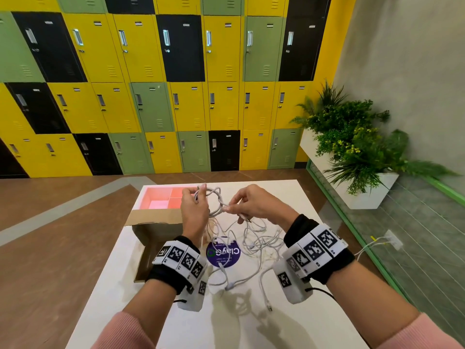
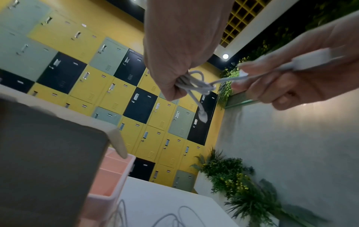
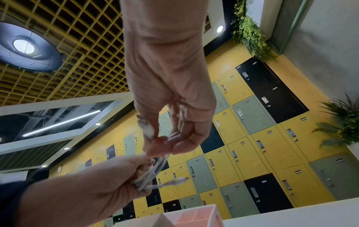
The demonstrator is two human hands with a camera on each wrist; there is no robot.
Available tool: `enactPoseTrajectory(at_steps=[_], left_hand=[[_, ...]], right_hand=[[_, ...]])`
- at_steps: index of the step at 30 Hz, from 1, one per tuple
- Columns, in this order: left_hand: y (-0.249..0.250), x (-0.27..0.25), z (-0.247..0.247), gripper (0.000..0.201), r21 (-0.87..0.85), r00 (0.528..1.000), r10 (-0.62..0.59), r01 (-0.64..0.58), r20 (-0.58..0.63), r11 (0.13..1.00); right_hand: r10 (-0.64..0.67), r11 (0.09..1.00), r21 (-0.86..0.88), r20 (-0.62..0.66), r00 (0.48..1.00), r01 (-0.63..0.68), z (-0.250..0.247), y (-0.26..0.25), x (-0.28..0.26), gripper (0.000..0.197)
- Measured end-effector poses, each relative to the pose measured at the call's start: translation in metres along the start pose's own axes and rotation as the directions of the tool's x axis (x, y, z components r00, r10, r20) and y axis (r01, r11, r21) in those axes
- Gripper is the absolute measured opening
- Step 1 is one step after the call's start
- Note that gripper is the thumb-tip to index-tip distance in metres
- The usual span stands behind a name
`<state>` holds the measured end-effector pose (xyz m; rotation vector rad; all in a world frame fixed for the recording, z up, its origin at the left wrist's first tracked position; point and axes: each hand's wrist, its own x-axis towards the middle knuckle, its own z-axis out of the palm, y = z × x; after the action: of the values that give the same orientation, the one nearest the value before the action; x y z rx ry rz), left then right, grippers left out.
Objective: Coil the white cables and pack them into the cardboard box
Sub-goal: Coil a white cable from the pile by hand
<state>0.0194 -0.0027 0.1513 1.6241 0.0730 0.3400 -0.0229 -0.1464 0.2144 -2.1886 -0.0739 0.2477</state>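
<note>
My left hand [image 1: 193, 206] grips a small coil of white cable [image 1: 214, 200] in its fist above the table; the coil [image 2: 194, 83] shows below the curled fingers, with a plug end [image 2: 203, 117] hanging down. My right hand [image 1: 247, 205] pinches the same cable's strand [image 3: 161, 142] between thumb and fingertips just right of the coil, with another plug [image 3: 145, 127] against its fingers. A loose tangle of white cables [image 1: 254, 244] lies on the white table [image 1: 264, 328] under both hands. The open cardboard box [image 1: 156, 230] stands at the table's left edge, beside my left wrist.
A pink divided tray [image 1: 161, 199] sits behind the cardboard box at the table's far left. A round purple sticker [image 1: 223, 253] lies under the cables. Lockers [image 1: 176, 96] fill the far wall. A planter with greenery [image 1: 357, 157] stands to the right, past a green rail.
</note>
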Motion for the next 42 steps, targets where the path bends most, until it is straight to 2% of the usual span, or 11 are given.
enactPoseTrajectory(at_steps=[2, 5, 10, 13, 18, 22, 26, 30, 34, 38, 42], left_hand=[[-0.006, 0.005, -0.004, 0.019, -0.009, 1.0, -0.021, 0.021, -0.011, 1.0], [-0.01, 0.012, -0.01, 0.018, 0.006, 0.999, -0.035, 0.034, 0.032, 0.999], [-0.005, 0.009, -0.014, 0.031, -0.012, 0.99, 0.023, -0.021, 0.14, 1.0], [-0.004, 0.006, -0.015, 0.031, -0.133, 0.975, -0.041, 0.072, 0.218, 0.988], [-0.003, 0.008, -0.017, 0.03, -0.246, 0.912, -0.106, 0.217, 0.396, 0.945], [0.001, 0.004, -0.019, 0.027, -0.158, 0.895, -0.018, 0.099, 0.446, 0.983], [0.003, 0.001, -0.021, 0.031, -0.129, 0.903, 0.045, 0.012, 0.427, 0.992], [0.0, 0.001, -0.016, 0.025, -0.142, 0.973, 0.041, -0.009, 0.226, 0.99], [0.003, 0.002, -0.014, 0.029, -0.213, 0.995, 0.025, -0.004, 0.095, 0.977], [0.01, 0.0, -0.012, 0.025, -0.347, 0.998, -0.03, 0.047, 0.055, 0.937], [0.015, -0.004, -0.008, 0.023, -0.473, 0.992, -0.078, 0.113, 0.094, 0.874]], right_hand=[[-0.022, 0.999, -0.042, 0.082, 0.996, 0.026, -0.005, -0.002, -0.003, 0.024], [-0.034, 0.99, -0.133, 0.091, 0.995, 0.046, -0.016, -0.004, -0.006, 0.018], [-0.046, 0.981, -0.19, -0.041, 0.998, 0.038, -0.027, 0.003, -0.003, 0.012], [-0.04, 0.985, -0.169, -0.11, 0.993, 0.021, -0.03, 0.008, -0.003, 0.012], [-0.014, 0.994, -0.105, -0.209, 0.978, -0.009, -0.036, 0.012, -0.003, 0.013], [-0.003, 0.999, -0.038, -0.251, 0.968, -0.007, -0.036, 0.016, 0.002, 0.013], [-0.014, 0.999, -0.032, -0.204, 0.979, 0.008, -0.038, 0.019, -0.003, 0.015], [-0.077, 0.995, -0.073, -0.073, 0.994, 0.071, -0.038, 0.017, -0.012, 0.014], [-0.129, 0.989, -0.054, 0.091, 0.987, 0.135, -0.038, 0.009, -0.017, 0.011], [-0.07, 0.998, 0.008, 0.186, 0.98, 0.069, -0.035, 0.015, -0.015, 0.007], [-0.007, 0.998, 0.057, 0.153, 0.988, -0.002, -0.022, 0.028, -0.008, 0.005]])
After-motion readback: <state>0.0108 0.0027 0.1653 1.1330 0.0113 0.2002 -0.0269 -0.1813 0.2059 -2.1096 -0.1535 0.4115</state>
